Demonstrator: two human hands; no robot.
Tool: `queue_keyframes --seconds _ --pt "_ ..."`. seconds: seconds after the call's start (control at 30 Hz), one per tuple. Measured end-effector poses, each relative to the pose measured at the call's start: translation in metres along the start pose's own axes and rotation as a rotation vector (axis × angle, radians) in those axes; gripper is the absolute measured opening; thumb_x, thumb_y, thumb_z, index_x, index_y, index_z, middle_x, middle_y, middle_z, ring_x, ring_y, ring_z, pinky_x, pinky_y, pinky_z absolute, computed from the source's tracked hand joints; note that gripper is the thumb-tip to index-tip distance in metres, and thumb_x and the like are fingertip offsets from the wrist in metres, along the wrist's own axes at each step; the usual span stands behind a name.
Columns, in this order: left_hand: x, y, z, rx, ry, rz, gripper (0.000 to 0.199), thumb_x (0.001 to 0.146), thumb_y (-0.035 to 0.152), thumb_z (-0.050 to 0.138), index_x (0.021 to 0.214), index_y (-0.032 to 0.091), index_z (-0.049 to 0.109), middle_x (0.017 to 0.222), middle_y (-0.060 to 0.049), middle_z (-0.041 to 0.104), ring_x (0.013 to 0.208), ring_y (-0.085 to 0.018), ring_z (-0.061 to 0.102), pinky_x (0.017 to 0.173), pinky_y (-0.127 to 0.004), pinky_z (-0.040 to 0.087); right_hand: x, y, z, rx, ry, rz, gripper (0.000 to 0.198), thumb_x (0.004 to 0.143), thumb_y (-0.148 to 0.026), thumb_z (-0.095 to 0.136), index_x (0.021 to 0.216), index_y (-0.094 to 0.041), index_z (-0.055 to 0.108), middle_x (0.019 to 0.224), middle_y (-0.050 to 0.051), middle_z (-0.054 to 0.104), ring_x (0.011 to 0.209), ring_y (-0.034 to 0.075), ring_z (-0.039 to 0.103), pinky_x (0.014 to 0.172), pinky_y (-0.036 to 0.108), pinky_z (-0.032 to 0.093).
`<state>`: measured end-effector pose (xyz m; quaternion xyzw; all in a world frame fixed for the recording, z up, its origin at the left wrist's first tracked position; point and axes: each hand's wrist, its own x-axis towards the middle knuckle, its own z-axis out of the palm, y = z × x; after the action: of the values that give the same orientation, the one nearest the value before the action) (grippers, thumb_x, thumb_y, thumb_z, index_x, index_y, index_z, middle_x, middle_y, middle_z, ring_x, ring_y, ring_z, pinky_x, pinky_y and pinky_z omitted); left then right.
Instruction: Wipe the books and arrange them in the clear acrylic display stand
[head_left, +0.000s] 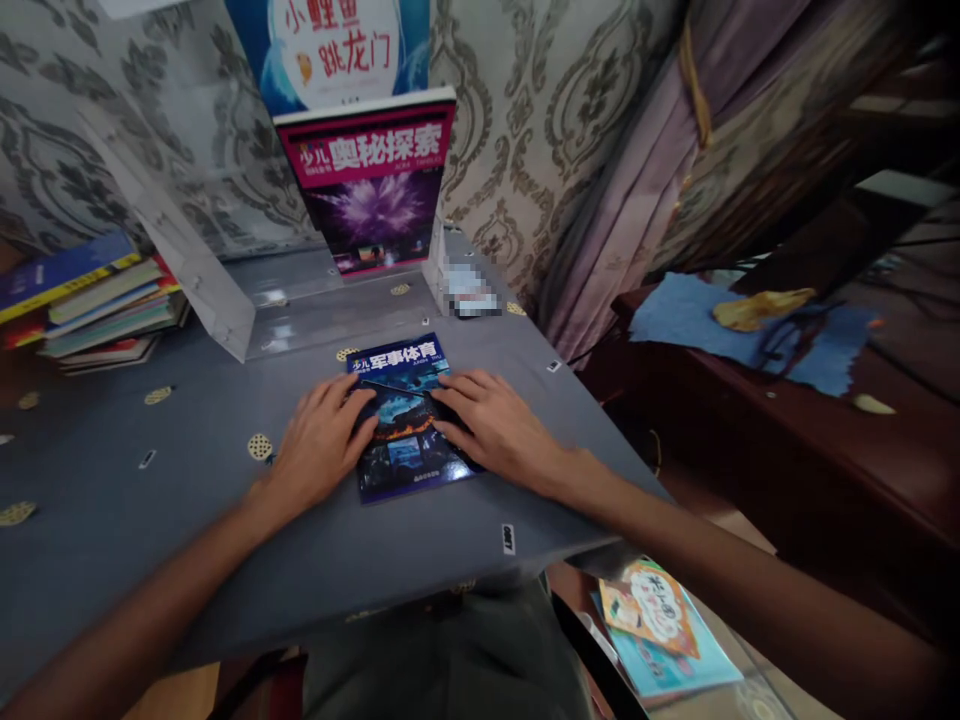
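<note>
A dark blue book point(405, 425) with white Chinese lettering lies face up on the grey tablecloth. At its left side, my left hand point(322, 430) rests with the fingers spread, their tips on the cover edge. My right hand point(499, 420) lies across the right edge of the same book, fingers stretched out onto the cover. A thin dark line crosses the cover between both hands; I cannot tell whether it is printed or a separate stick. Behind the book, a clear acrylic rack point(225, 300) holds an upright magenta-topped book point(382, 215).
A blue book point(349, 50) stands behind the magenta one. Stacked books point(112, 300) lie at the table's left. Right of the table is a dark wooden surface point(795, 470) with a blue cloth point(675, 325). Below, more books point(675, 650) lie low on the right.
</note>
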<state>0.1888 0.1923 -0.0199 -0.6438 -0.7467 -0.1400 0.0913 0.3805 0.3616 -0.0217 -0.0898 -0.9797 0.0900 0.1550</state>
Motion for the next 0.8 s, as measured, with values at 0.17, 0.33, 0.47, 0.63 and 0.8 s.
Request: queue_keyframes --seconds 0.17,0.33,0.47,0.63,0.8 --pt "0.005 -0.013 0.009 -0.149 -0.011 -0.170 0.042 0.101 0.038 0.045 0.134 0.013 0.053 0.135 -0.020 0.061 0.131 -0.036 0.053 0.106 -0.060 0.044 0.030 -0.006 0.020 -0.010 0.029 0.168 0.037 0.098 -0.030 0.055 0.126 -0.008 0.064 0.135 0.024 0.060 0.123 0.038 0.057 0.100 0.058 0.051" --pt "0.012 -0.019 0.012 -0.752 0.097 -0.372 0.044 0.093 0.036 0.057 0.133 0.019 0.052 0.133 -0.014 0.064 0.125 -0.029 0.060 0.108 -0.051 0.046 0.028 -0.004 0.037 0.085 0.183 0.147 0.039 0.099 -0.028 0.048 0.133 -0.012 0.060 0.138 0.023 0.058 0.134 0.038 0.049 0.106 0.063 0.048" --pt "0.022 -0.015 0.009 -1.395 0.247 -0.763 0.040 0.082 0.026 0.071 0.119 0.020 0.057 0.119 -0.010 0.071 0.099 -0.022 0.072 0.086 -0.035 0.059 0.023 0.000 0.038 0.139 0.189 0.151 0.042 0.100 -0.031 0.046 0.134 -0.010 0.059 0.144 0.025 0.053 0.134 0.039 0.049 0.106 0.063 0.049" --pt "0.032 0.015 -0.002 -1.789 0.146 -1.043 0.004 0.085 0.014 0.066 0.089 0.013 0.068 0.088 -0.010 0.076 0.083 -0.023 0.075 0.076 -0.032 0.062 0.019 0.002 0.047 0.238 0.229 0.185 0.049 0.101 -0.034 0.042 0.143 -0.009 0.050 0.154 0.025 0.042 0.142 0.035 0.044 0.115 0.056 0.043" --pt "0.041 0.023 -0.006 -1.868 0.264 -1.026 0.003 0.084 0.015 0.071 0.081 0.015 0.071 0.081 -0.006 0.076 0.081 -0.023 0.076 0.075 -0.031 0.063 0.025 0.012 0.052 0.451 0.412 0.328 0.056 0.102 -0.046 0.039 0.150 -0.017 0.041 0.147 0.020 0.053 0.136 0.033 0.053 0.108 0.056 0.049"
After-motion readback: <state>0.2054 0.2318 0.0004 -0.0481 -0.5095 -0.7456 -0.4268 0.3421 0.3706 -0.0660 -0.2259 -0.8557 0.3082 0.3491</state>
